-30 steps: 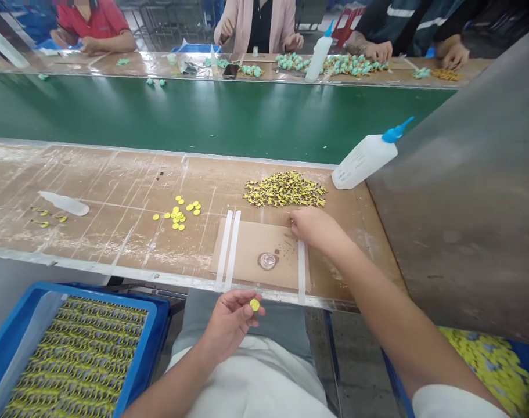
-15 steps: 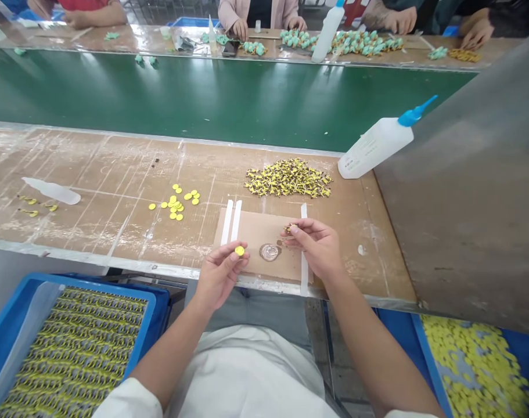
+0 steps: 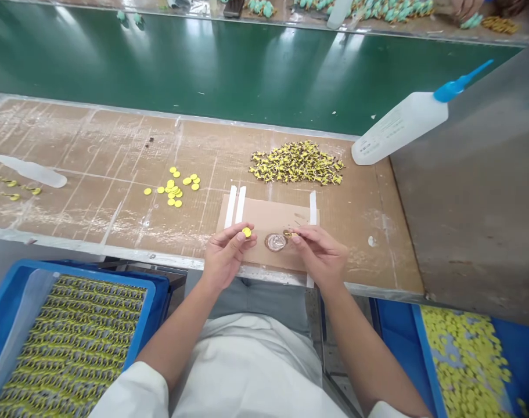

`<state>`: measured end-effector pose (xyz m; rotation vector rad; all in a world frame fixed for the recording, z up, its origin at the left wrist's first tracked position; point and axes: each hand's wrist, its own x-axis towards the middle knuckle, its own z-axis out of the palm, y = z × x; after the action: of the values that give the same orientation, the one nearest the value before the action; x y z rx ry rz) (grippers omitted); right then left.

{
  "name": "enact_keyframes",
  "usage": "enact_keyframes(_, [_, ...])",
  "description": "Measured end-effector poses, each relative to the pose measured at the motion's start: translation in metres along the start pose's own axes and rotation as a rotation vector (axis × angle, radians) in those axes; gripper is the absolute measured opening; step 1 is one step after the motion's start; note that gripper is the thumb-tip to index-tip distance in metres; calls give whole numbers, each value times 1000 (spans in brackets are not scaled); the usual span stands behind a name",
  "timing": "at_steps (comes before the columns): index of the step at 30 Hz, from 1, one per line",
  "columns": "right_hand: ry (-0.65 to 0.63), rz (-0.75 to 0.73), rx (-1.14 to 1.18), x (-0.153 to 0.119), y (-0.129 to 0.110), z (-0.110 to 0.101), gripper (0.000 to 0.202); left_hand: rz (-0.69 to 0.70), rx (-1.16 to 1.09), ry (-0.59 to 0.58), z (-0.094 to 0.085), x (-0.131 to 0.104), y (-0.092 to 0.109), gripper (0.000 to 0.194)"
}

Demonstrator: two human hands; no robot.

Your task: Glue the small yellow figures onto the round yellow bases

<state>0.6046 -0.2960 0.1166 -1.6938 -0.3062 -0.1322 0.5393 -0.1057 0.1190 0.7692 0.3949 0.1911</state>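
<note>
Left hand (image 3: 225,258) pinching yellow disc (image 3: 247,232); right hand (image 3: 326,255), small piece (image 3: 287,233); clear blob (image 3: 276,242) between; pile (image 3: 297,163), bottle (image 3: 401,128) beyond.

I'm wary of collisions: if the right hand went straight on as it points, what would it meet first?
Likely the left hand with its yellow disc. The clear round patch lies between, and how high the right hand sits is unclear, so it might touch that patch first.

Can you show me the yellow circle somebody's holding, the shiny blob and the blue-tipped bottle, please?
Held yellow circle (image 3: 247,232): head view, middle of its face.
Shiny blob (image 3: 276,242): head view, middle of its top.
Blue-tipped bottle (image 3: 400,129): head view, middle of its body.
</note>
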Motion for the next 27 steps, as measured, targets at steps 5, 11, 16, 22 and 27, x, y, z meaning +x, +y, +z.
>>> enact_keyframes(5, [35,-61,-27,-1,0,1,9,-8,1,-9,-1,0,0,27])
enact_keyframes(11, [69,-42,-36,-3,1,2,9,-15,-20,-26,0,0,2,27])
enact_keyframes(16, [48,-77,-34,-3,1,2,7,-20,-38,-40,-1,1,2,25])
enact_keyframes(22, [33,-123,-36,-3,5,1,10,-23,-28,-71,-3,0,1,23])
enact_keyframes(27, [17,-152,-44,-4,7,1,14,-21,-34,-81,-3,0,2,22])
